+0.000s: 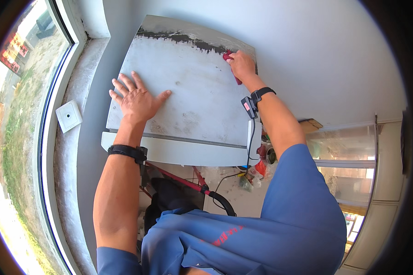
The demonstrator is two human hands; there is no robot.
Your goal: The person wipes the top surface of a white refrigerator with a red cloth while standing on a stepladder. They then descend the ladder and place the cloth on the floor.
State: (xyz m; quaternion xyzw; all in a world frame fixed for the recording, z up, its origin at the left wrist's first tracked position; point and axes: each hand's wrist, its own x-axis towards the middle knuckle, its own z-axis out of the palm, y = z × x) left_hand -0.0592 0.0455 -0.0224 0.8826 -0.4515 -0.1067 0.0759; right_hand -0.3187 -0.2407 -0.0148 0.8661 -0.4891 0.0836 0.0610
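Note:
Before me is the pale, stained top of a refrigerator (189,99), with its door's upper edge (192,151) nearest me. A ragged dark band of grime (199,44) crosses the far part of the top, with a dusty grey strip behind it. My left hand (137,98) rests palm down on the left side, fingers spread, holding nothing. At the far right, my right hand (242,64) grips a dark red cloth (236,77), pressed to the surface at the band's right end. Part of the cloth is hidden under my fingers.
A white wall (316,62) stands behind and right. On the left are a window sill (84,68) and a white wall plate (69,116). Below run a red metal tube (182,180) and a black cable (223,180) from the right wrist device (249,106). Clutter (258,172) lies beyond.

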